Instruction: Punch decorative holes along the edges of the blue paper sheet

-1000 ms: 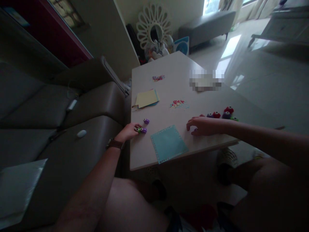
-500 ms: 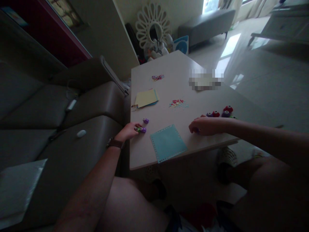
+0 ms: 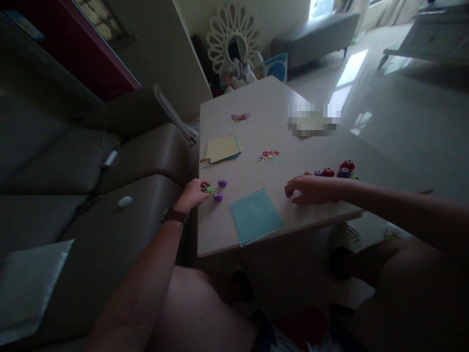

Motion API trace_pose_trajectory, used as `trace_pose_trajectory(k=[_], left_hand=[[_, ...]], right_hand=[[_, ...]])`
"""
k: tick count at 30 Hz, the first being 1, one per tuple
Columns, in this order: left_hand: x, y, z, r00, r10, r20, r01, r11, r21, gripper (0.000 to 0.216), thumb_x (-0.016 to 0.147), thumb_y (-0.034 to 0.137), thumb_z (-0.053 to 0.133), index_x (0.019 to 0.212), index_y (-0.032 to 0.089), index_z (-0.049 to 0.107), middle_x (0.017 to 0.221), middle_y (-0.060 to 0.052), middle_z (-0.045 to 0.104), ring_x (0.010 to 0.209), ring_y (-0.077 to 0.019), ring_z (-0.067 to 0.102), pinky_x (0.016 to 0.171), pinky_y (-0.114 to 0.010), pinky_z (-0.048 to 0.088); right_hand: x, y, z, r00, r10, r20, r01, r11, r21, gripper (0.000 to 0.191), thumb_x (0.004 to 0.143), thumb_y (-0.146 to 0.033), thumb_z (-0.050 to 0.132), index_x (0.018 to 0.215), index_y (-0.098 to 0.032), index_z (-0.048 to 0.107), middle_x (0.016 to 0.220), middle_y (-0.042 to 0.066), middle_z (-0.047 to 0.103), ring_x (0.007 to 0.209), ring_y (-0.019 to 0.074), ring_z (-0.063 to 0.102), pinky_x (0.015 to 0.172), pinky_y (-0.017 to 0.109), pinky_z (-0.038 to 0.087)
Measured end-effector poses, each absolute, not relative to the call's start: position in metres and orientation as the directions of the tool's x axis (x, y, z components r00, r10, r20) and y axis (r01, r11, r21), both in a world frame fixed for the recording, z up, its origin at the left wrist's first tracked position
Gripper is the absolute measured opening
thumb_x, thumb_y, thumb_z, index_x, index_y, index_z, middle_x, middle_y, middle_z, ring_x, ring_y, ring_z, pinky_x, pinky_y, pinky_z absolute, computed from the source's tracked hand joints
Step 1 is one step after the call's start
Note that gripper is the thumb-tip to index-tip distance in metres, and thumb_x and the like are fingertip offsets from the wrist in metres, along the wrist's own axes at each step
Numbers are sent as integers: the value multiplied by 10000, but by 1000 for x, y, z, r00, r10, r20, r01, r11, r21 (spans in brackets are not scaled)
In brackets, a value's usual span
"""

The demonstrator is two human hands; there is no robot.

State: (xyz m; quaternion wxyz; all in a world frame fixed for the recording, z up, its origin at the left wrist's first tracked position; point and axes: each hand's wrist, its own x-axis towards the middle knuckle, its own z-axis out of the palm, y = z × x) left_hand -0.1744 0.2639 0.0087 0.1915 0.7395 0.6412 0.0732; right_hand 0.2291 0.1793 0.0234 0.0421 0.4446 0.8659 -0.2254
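Observation:
My left hand (image 3: 195,194) is at the table's left edge, its fingertips closed on a small green craft punch (image 3: 207,189). Just right of it, two purple craft punches (image 3: 217,197) lie apart from my fingers. A light blue square sheet (image 3: 256,216) with rows of small holes along its edges lies between my hands. My right hand (image 3: 306,189) hovers low over the table right of the sheet, fingers curved and thumb apart, with nothing visible between them. Beyond its wrist stand several red, purple and green punches (image 3: 343,172), partly hidden by the forearm.
Small paper cutouts (image 3: 271,156) lie scattered mid-table, with another colourful pile (image 3: 240,117) farther back. A stack of yellow and blue sheets (image 3: 223,148) lies at the left. A blurred-out pale item (image 3: 311,124) is at the far right edge. A sofa (image 3: 146,210) borders the table's left side.
My left hand has drawn back slightly with the green punch, leaving a purple one on the table. My right fingers have opened; the purple punch seen by them is out of sight.

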Motion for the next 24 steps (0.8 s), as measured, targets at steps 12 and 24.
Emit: trace_pose_trajectory(k=[12,24], left_hand=[[-166,266,4,135,982,-134,915,-72,397,367,689,115,756,1052,125,705,971,-102,733,890,-231,693,805,-301,540],[-165,282,-5,138,961,-241,877,-5,481,537,688,29,675,1220,90,632,1094,-154,710,943,-223,697,756,-276,554]], right_hand=[[224,175,34,-604,739,-298,790,503,-350,126,856,-155,606,934,-153,705,1001,110,740,927,240,659,864,380,396],[226,176,30,-592,753,-287,797,495,-345,132,864,-174,615,951,-168,714,1025,106,747,974,263,668,880,403,403]])
